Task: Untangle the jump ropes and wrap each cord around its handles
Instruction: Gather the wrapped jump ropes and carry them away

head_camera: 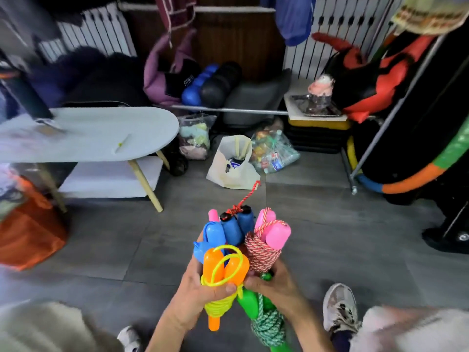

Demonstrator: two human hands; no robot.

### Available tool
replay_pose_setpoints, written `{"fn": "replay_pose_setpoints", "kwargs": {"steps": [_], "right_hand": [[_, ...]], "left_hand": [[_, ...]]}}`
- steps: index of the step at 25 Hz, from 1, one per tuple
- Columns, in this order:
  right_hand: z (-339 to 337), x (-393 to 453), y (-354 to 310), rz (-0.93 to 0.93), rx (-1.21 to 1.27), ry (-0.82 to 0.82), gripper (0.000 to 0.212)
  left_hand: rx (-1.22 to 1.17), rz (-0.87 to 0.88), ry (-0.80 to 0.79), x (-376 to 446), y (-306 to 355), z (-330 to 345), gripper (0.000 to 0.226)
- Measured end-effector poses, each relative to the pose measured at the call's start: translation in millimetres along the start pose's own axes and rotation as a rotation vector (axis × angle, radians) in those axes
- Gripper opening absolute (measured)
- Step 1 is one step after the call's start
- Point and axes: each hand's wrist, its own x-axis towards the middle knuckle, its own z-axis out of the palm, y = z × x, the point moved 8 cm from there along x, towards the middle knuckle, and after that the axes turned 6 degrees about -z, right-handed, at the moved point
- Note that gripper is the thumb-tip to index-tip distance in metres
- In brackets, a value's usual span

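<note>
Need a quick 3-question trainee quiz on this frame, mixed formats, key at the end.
1. True or false: the pink handles have red-and-white cord wound round them.
2. The yellow cord goes with handles of which colour? A) green B) orange C) blue
3. Fill in: the left hand and right hand together hold a bunch of wrapped ____ ropes above the grey floor.

Key: 1 true; 2 B, the orange handles; 3 jump.
</note>
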Motion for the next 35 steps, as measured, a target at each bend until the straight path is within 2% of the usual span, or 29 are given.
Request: {"fn": "replay_pose_setpoints", "kwargs": {"steps": [2,5,9,11,14,17,19,21,25,28,32,35], "right_hand": [[6.9,4.7,14.8,0.047,0.002,-0.026,0.06],[9.3,30.5,42.0,0.119,0.019,-0.052,0.061],[17.7,92.9,81.8,0.187,-0.012,-0.075,0.066],[21.1,127.3,94.4,0.226,-0.023,-0.077,0.066],[35.2,163.5,85.3,0.302,-0.018,-0.113,0.083],[72.0,189.1,32.3,0.369,-0.048,-0.212,0.083],[107.8,198.3,-19.7,0.412,-0.051,-0.276,0.079],[152.0,204.3,-79.5,0.421,-0.069,-0.35,0.079],[263.6,203.7,-189.6,0.453,-0.152,-0.526,0.08],[359.6,196.6,-262.9,0.459,-0.194,-0.603,0.083],[474.6,189.9,-330.7,0.405,-0.226,-0.655,0.079],[558.4,182.0,-363.9,0.376,-0.265,-0.709,0.077]], "left_hand": [[0.013,-0.013,0.028,3.3,-10.9,-15.0,0.109],[0.041,-0.06,0.074,24.9,-30.3,-37.4,0.105],[-0.026,-0.133,0.154,81.2,-46.2,-85.1,0.083],[-0.033,-0.16,0.154,109.3,-38.7,-102.1,0.083],[-0.106,-0.2,0.21,122.8,-14.2,-118.8,0.085],[-0.199,-0.202,0.32,107.0,41.0,-138.6,0.084],[-0.281,-0.231,0.326,80.5,90.0,-147.2,0.079],[-0.383,-0.247,0.401,43.6,142.5,-162.3,0.08],[-0.556,-0.178,0.47,-41.1,267.1,-195.0,0.056],[-0.591,-0.133,0.547,-115.0,348.4,-241.6,0.07],[-0.574,-0.083,0.581,-194.9,421.9,-309.1,0.065],[-0.523,-0.05,0.683,-251.2,459.4,-365.1,0.084]]}}
